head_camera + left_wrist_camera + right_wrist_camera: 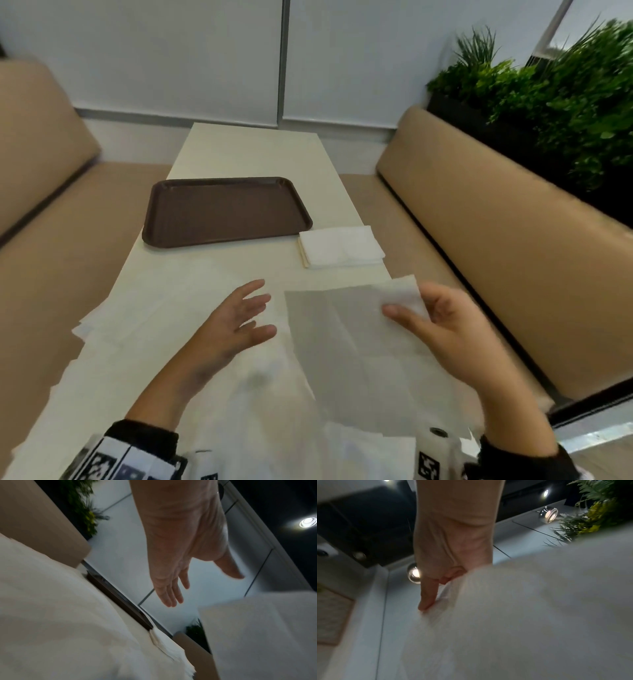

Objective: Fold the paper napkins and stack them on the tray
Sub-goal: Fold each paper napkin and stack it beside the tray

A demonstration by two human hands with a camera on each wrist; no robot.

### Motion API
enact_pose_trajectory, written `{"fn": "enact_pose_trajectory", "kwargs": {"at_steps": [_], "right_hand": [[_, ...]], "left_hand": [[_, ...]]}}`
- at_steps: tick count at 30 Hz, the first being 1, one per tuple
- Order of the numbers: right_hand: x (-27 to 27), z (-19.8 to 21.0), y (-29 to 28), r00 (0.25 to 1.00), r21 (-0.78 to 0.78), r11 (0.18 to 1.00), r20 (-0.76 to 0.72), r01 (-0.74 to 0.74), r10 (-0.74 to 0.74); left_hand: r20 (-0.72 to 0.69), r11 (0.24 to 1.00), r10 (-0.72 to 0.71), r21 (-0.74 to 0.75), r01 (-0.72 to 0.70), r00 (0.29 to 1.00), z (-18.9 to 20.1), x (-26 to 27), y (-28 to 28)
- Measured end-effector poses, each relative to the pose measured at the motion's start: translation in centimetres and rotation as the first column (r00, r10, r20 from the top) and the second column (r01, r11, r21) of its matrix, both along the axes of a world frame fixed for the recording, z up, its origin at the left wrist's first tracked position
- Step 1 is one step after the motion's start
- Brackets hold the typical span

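Our right grip (440,329) pinched an unfolded napkin (356,356) above the desk (246,150); our left grip (236,318) hung spread beside it.

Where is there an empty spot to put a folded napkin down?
The brown tray is bare all over. The table is also bare beyond the tray, toward the wall. Right of the tray a napkin stack fills the corner. The near end is crowded: loose napkins, the left hand, and the right hand holding an unfolded napkin.

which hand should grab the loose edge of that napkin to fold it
Left. The left hand is open beside the napkin's free edge; the right hand already pinches its far corner.
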State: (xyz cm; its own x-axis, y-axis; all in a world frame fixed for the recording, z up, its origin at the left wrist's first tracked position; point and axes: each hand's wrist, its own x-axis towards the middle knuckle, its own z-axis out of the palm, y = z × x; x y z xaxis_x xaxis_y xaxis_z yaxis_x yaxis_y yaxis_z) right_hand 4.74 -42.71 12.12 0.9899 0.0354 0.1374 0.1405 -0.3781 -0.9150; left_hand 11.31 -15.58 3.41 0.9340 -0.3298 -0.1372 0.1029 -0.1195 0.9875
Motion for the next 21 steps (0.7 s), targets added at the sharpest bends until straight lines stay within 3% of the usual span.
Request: {"fn": "enact_pose_trajectory", "kwargs": {"at_steps": [3, 5, 9, 13, 16, 21], "right_hand": [[0.1, 3.2, 0.1, 0.997, 0.165, 0.986, 0.077, 0.004, -0.017], [0.8, 4.1, -0.1, 0.99, 0.192, 0.981, 0.126, 0.039, -0.064], [1.9, 3.8, -0.9, 0.983, 0.271, 0.958, 0.129, 0.093, -0.131], [1.4, 1.6, -1.5, 0.997, 0.237, 0.972, -0.074, 0.004, 0.014], [1.2, -0.3, -1.2, 0.996, 0.254, 0.967, -0.088, 0.013, 0.01], [1.0, -0.9, -1.1, 1.0, 0.335, 0.942, -0.026, -0.003, 0.012]], "left_hand": [[-0.031, 0.958, -0.215, -0.2, 0.205, 0.976, 0.8, 0.5, -2.0], [-0.02, 0.913, -0.292, -0.303, 0.272, 0.956, 1.7, 0.2, -3.0], [-0.049, 0.921, -0.227, -0.335, 0.198, 0.973, 3.7, -0.2, -4.0], [-0.096, 0.926, -0.114, -0.37, 0.071, 0.989, 5.1, -0.3, -3.8], [-0.08, 0.936, -0.049, -0.35, 0.018, 0.996, 5.6, -0.3, -2.9], [0.016, 0.949, -0.111, -0.295, 0.111, 0.994, 6.1, -0.1, -1.0]]}}
